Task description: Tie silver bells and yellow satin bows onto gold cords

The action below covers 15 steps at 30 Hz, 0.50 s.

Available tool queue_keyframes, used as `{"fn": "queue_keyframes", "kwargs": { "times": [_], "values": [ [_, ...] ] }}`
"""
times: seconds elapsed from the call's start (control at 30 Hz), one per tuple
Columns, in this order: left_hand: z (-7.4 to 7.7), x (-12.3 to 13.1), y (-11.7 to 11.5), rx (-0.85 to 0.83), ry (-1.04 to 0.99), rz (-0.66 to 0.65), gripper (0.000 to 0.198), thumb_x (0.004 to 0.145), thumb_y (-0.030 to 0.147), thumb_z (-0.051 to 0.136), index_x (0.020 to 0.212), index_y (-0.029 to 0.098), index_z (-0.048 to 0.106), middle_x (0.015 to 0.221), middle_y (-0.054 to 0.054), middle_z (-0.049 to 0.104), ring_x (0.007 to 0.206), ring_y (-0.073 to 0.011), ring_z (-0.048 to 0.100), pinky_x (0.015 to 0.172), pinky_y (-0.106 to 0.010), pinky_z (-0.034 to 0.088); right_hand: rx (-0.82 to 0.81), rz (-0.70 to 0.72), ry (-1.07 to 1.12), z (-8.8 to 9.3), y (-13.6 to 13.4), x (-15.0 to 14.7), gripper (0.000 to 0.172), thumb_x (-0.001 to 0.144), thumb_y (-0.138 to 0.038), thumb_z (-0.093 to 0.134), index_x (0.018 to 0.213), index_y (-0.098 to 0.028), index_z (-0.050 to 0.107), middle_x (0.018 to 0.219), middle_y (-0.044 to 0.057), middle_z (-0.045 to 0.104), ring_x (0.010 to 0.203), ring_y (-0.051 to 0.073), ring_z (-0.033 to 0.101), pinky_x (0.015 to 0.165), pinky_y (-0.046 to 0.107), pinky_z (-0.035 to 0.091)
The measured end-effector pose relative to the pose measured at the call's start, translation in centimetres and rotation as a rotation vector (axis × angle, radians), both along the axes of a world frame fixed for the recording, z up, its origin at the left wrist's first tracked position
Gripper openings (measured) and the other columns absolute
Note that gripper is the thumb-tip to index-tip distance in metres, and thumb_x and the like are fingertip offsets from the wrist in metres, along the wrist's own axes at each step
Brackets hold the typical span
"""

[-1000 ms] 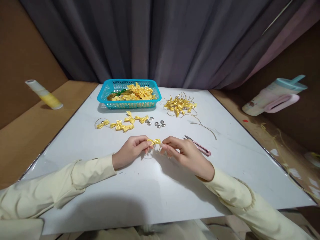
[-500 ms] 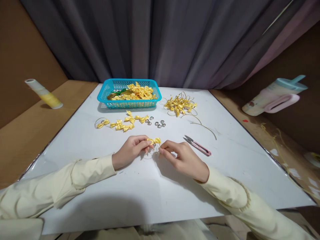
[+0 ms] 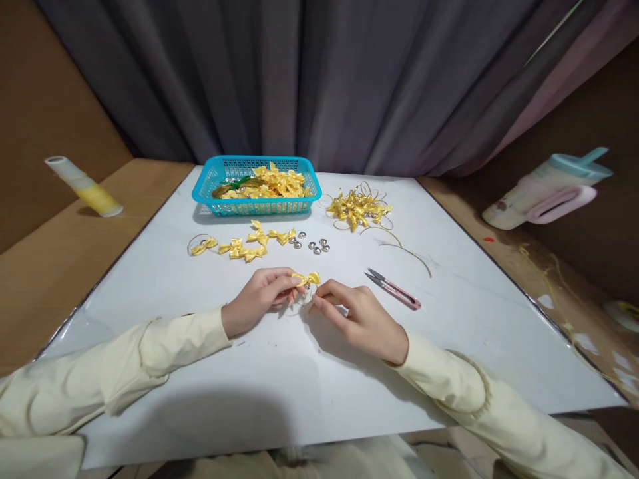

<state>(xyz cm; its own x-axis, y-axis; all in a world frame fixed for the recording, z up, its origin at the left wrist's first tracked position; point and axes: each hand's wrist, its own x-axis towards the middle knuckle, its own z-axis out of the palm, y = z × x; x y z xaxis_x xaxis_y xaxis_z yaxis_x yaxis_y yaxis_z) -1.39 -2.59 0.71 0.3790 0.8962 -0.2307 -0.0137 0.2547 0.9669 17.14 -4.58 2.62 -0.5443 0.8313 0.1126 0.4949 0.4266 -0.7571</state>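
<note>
My left hand [image 3: 258,297] pinches a yellow satin bow [image 3: 308,279] between thumb and fingers, above the near middle of the white table. A small silvery bell-like piece [image 3: 307,287] hangs just under the bow. To the right, my right hand [image 3: 363,318] has its thumb and forefinger pressed together on a thin cord [image 3: 311,303] that loops below the bow. Beyond my hands lie a row of yellow bows [image 3: 249,249] and several loose silvery pieces [image 3: 317,247].
A blue basket [image 3: 257,207] of yellow bows stands at the back. Right of it is a pile of corded bows [image 3: 357,207]. Pink-handled snips [image 3: 397,291] lie right of my hands. A ribbon roll [image 3: 94,196] stands far left, a lidded cup [image 3: 539,189] far right.
My right hand has moved slightly left and down, with its fingertips now lower beneath the bow. My left hand still holds the bow in nearly the same place.
</note>
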Motion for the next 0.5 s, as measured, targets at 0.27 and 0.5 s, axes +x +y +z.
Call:
{"fn": "queue_keyframes", "kwargs": {
  "times": [0.27,0.5],
  "values": [
    [-0.17,-0.06,0.23,-0.017,-0.027,-0.011,0.025,0.075,0.033,0.055,0.066,0.01,0.059,0.05,0.004,0.04,0.042,-0.0044,0.024,0.041,-0.021,0.013,-0.001,-0.009,0.027,0.14,-0.11,-0.02,0.01,0.086,-0.015,0.044,0.082,-0.016,0.053,0.072,0.001,0.068,0.058,0.009,0.057,0.05,0.018,0.037],
    [-0.08,-0.13,0.04,-0.011,-0.022,-0.014,0.025,0.076,0.033,0.055,0.066,0.011,0.059,0.049,0.004,0.039,0.042,-0.0045,0.024,0.042,-0.022,0.013,-0.03,0.003,0.013,0.28,-0.07,-0.02,0.011,0.087,-0.016,0.044,0.083,-0.016,0.053,0.074,0.001,0.069,0.057,0.009,0.056,0.051,0.018,0.037]
  ]
}}
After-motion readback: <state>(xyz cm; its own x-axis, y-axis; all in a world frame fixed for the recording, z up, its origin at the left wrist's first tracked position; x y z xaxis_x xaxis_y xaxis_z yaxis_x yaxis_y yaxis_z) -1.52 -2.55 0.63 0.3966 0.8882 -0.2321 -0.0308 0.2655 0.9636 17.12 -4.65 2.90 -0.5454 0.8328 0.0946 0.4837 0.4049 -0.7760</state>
